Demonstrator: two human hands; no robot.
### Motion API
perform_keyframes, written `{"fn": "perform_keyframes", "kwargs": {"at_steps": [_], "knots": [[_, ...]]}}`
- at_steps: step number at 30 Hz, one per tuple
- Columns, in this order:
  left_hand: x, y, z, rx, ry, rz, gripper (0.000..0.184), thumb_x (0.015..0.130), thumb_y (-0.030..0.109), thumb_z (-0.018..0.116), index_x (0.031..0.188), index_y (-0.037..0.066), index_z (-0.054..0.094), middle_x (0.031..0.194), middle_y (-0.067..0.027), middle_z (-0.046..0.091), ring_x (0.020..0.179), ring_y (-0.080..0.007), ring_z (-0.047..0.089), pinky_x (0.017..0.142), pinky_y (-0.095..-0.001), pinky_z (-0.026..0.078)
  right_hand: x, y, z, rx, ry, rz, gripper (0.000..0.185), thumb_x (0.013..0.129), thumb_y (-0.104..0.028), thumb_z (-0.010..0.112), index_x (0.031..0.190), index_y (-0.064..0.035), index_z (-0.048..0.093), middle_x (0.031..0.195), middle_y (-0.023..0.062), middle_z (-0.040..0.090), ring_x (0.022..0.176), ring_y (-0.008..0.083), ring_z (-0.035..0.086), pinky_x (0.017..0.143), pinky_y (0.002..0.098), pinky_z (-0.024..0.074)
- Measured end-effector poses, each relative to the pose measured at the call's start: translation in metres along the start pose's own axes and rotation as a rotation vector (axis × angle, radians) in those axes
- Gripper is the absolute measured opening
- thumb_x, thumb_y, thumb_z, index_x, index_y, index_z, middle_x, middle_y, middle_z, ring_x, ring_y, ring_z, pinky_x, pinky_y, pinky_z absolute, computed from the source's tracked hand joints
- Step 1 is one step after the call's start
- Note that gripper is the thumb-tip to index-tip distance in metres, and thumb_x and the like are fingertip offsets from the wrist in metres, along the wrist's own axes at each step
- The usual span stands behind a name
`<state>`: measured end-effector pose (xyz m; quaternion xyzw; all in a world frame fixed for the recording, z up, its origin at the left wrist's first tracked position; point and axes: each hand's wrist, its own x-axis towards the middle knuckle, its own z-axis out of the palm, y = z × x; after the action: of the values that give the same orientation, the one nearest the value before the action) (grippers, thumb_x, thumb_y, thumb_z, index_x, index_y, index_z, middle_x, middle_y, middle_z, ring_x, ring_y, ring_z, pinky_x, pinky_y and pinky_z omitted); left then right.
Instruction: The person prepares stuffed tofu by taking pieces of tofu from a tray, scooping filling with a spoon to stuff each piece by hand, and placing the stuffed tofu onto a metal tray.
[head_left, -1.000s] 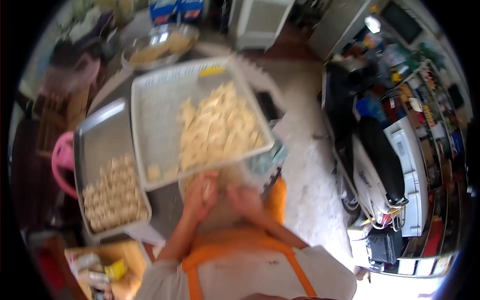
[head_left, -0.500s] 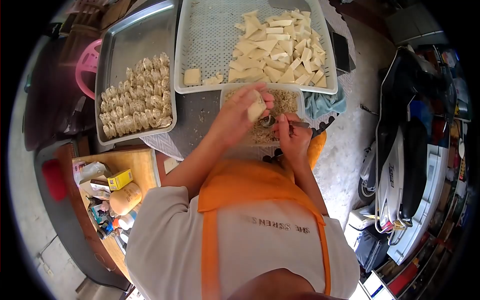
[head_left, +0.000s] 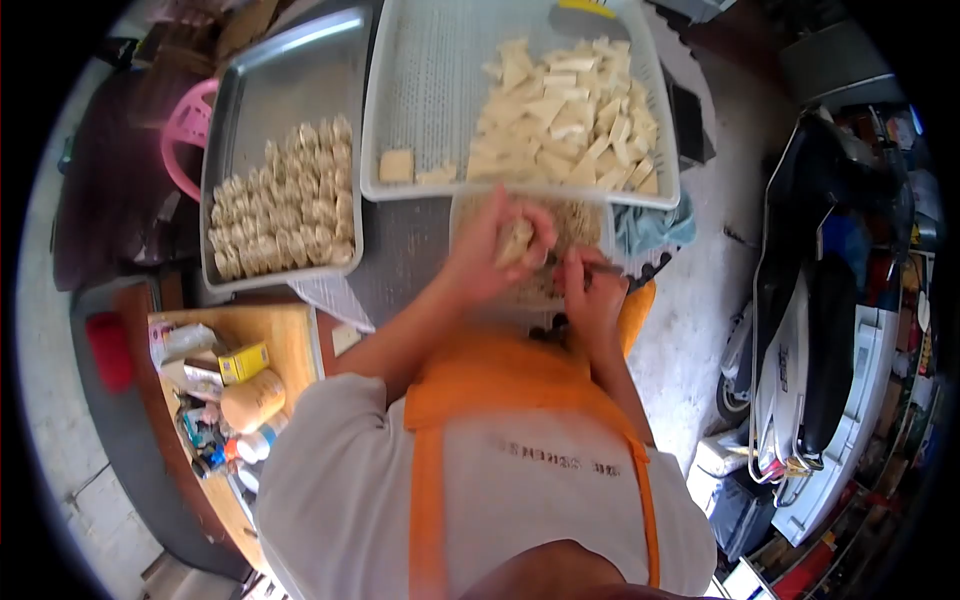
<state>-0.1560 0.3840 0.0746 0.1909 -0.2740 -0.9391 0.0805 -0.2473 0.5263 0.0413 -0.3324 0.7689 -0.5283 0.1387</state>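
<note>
My left hand (head_left: pixel 510 232) is curled around a pale wedge of tofu (head_left: pixel 516 243), held above a plastic tub (head_left: pixel 607 215) of crumbly brownish filling (head_left: pixel 582 222). Close by on the right, my right hand (head_left: pixel 592 288) grips a spoon (head_left: pixel 606 268) by its dark handle. Its bowl end is blurred and partly hidden beside the left hand. Beyond the tub lies a white perforated tray (head_left: pixel 420 90) with a heap of cut tofu wedges (head_left: pixel 565 125) and a squarish block (head_left: pixel 397 166). Rows of filled pieces (head_left: pixel 285 205) stand in a metal tray (head_left: pixel 285 80) at left.
A blue-green cloth (head_left: pixel 655 228) lies right of the tub. A yellow-handled tool (head_left: pixel 587 8) rests at the far end of the white tray. A pink chair back (head_left: pixel 178 140) is beyond the metal tray. The wooden side table (head_left: pixel 290 325) holds jars and boxes.
My left hand has turned and closed further around the tofu, hiding more of it. The spoon's bowl has become harder to see. The whole view has shifted slightly.
</note>
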Motion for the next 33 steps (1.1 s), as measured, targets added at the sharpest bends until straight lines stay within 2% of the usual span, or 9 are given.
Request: {"fn": "perform_keyframes", "kwargs": {"at_steps": [1, 3, 4, 6, 12, 14, 24, 29, 33], "knots": [[0.001, -0.011, -0.017, -0.163, -0.089, -0.009, 0.033, 0.099, 0.036, 0.039, 0.081, 0.011, 0.052, 0.066, -0.0021, 0.05, 0.053, -0.0117, 0.044, 0.043, -0.0213, 0.034, 0.0, 0.002, -0.004, -0.129, -0.065, -0.023, 0.023, 0.089, -0.015, 0.057, 0.074, 0.0, 0.064, 0.064, 0.0128, 0.064, 0.052, 0.0252, 0.063, 0.05, 0.0344, 0.0477], [0.007, -0.017, -0.027, 0.415, -0.019, 0.204, 0.033, 0.098, 0.035, 0.04, 0.076, 0.014, 0.052, 0.06, 0.0003, 0.047, 0.046, -0.0098, 0.04, 0.038, -0.0206, 0.03, -0.001, 0.006, -0.007, -0.208, -0.064, -0.091, 0.025, 0.089, -0.02, 0.056, 0.075, -0.0007, 0.064, 0.066, 0.0166, 0.063, 0.055, 0.0328, 0.062, 0.052, 0.0397, 0.0489], [0.011, -0.02, -0.03, 0.81, 0.051, 0.368, 0.033, 0.098, 0.035, 0.04, 0.074, 0.015, 0.051, 0.057, 0.0014, 0.045, 0.043, -0.0088, 0.039, 0.035, -0.0202, 0.028, -0.002, 0.008, -0.005, -0.252, -0.015, -0.165, 0.032, 0.091, -0.019, 0.055, 0.063, -0.003, 0.062, 0.057, 0.0102, 0.06, 0.053, 0.0191, 0.06, 0.051, 0.032, 0.0464], [0.017, -0.028, -0.035, 0.862, 0.085, 0.379, 0.034, 0.098, 0.035, 0.041, 0.07, 0.017, 0.051, 0.05, 0.0037, 0.042, 0.036, -0.0069, 0.035, 0.03, -0.0195, 0.024, 0.0, 0.007, -0.006, -0.211, -0.012, -0.21, 0.03, 0.09, -0.019, 0.056, 0.065, -0.0021, 0.062, 0.057, 0.0101, 0.06, 0.049, 0.0191, 0.059, 0.049, 0.0311, 0.0471], [0.009, -0.012, -0.019, 0.553, -0.023, 0.196, 0.028, 0.098, 0.03, 0.042, 0.081, 0.009, 0.051, 0.053, 0.0034, 0.035, 0.039, -0.007, 0.029, 0.035, -0.0206, 0.022, 0.0, 0.008, -0.006, -0.227, -0.012, -0.313, 0.028, 0.09, -0.016, 0.056, 0.069, 0.0011, 0.062, 0.054, 0.0087, 0.058, 0.045, 0.0152, 0.057, 0.045, 0.0291, 0.0449], [0.007, -0.018, -0.026, 0.515, 0.034, 0.163, 0.026, 0.098, 0.028, 0.043, 0.082, 0.009, 0.051, 0.053, 0.0033, 0.034, 0.04, -0.007, 0.029, 0.035, -0.0209, 0.022, 0.002, 0.005, -0.006, -0.302, 0.003, -0.356, 0.03, 0.09, -0.019, 0.051, 0.067, -0.0019, 0.059, 0.056, 0.0112, 0.058, 0.047, 0.0247, 0.057, 0.045, 0.0368, 0.0452], [-0.015, -0.016, -0.009, 0.092, 0.089, -0.003, 0.047, 0.098, 0.043, 0.034, 0.064, 0.011, 0.04, 0.049, 0.0009, 0.033, 0.037, -0.0098, 0.027, 0.032, -0.0228, 0.02, -0.001, 0.008, -0.007, -0.408, -0.029, -0.432, 0.028, 0.089, -0.02, 0.05, 0.069, -0.0044, 0.06, 0.055, 0.0117, 0.057, 0.045, 0.0295, 0.056, 0.043, 0.0404, 0.0442], [-0.001, -0.033, -0.046, 0.757, 0.099, 0.237, 0.047, 0.098, 0.042, 0.036, 0.063, 0.011, 0.038, 0.046, 0.0, 0.032, 0.034, -0.0106, 0.026, 0.03, -0.0235, 0.02, -0.001, 0.017, -0.006, -0.533, -0.043, -0.493, 0.02, 0.089, -0.02, 0.051, 0.079, -0.0061, 0.062, 0.054, 0.0098, 0.057, 0.044, 0.0282, 0.056, 0.043, 0.0401, 0.0436], [-0.007, -0.029, -0.026, 0.588, 0.147, 0.206, 0.042, 0.098, 0.036, 0.039, 0.065, 0.009, 0.042, 0.047, -0.0002, 0.035, 0.034, -0.0107, 0.027, 0.03, -0.0236, 0.02, -0.002, 0.018, -0.005, -0.505, -0.056, -0.46, 0.018, 0.088, -0.02, 0.051, 0.082, -0.0066, 0.062, 0.054, 0.0099, 0.057, 0.044, 0.0279, 0.056, 0.043, 0.04, 0.0434]]}}
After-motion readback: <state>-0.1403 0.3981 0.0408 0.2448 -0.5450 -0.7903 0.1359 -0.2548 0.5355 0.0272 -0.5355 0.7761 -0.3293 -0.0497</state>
